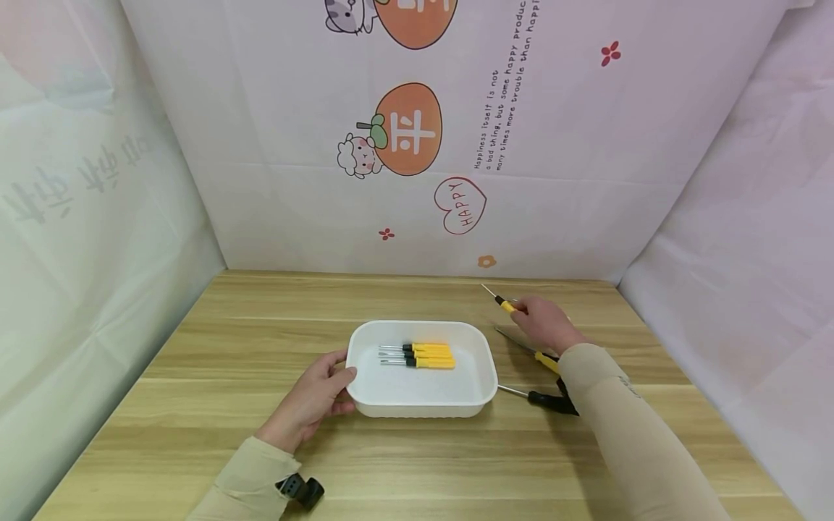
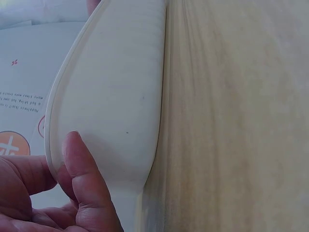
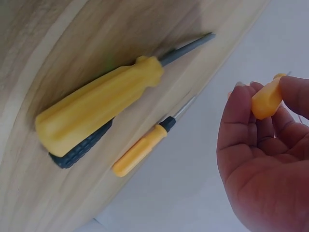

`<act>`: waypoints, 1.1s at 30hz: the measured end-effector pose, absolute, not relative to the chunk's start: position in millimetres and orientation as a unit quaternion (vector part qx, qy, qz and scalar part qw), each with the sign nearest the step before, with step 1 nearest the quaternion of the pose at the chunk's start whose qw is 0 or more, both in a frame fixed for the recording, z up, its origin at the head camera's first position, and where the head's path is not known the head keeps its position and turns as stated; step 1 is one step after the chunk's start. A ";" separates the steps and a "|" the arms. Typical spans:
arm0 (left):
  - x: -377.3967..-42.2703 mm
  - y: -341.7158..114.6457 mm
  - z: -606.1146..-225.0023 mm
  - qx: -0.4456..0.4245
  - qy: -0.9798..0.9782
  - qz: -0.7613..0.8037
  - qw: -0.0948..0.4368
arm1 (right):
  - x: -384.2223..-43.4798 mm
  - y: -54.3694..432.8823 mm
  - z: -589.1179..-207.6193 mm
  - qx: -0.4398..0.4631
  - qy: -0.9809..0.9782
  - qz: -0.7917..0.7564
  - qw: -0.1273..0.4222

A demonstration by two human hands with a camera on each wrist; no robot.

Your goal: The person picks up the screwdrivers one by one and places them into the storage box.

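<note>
A white plastic tray [image 1: 423,410] stands on the wooden table, with several small screwdrivers [image 1: 435,363] lying side by side in it, their yellow handles to the right. My left hand [image 1: 316,394] grips its left end, the thumb at the rim and the other fingers against the outside wall [image 2: 116,96]. Beyond the tray's right end, my right hand [image 1: 547,323] pinches a small yellow-and-black screwdriver [image 1: 505,305], its thin shaft pointing up and left. In the right wrist view, that screwdriver's yellow handle end [image 3: 265,101] shows between thumb and fingers.
Under the right forearm lie a larger yellow-handled screwdriver [image 1: 547,362] and a black-handled one [image 1: 550,402], partly hidden by the sleeve. Another small yellow screwdriver [image 3: 140,150] rests on the table near the large one. A printed white sheet [image 1: 293,181] rises behind the table.
</note>
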State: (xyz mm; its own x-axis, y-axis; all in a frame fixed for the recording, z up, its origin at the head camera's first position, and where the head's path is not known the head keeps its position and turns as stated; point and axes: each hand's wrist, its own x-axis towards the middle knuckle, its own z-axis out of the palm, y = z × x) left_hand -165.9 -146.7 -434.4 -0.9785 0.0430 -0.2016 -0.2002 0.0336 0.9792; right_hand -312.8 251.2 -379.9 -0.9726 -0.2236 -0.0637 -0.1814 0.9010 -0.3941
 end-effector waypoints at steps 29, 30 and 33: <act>-163.9 -147.3 -431.9 -0.051 0.713 0.694 0.090 | -305.7 234.3 -370.2 -0.082 0.882 -0.446 0.130; -163.9 -147.3 -431.8 -0.051 0.713 0.694 0.090 | -305.2 233.9 -369.9 -0.085 0.880 -0.448 0.131; -164.0 -147.4 -431.9 -0.051 0.712 0.694 0.091 | -304.2 232.1 -369.5 -0.095 0.871 -0.462 0.137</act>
State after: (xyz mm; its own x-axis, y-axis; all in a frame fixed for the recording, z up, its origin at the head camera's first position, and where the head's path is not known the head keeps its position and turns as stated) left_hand -164.0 -147.4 -431.9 -0.9784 0.0535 -0.1997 -0.1982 0.0315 0.9797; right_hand -304.2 232.1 -369.5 -0.9444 -0.2917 -0.1518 -0.0377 0.5547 -0.8312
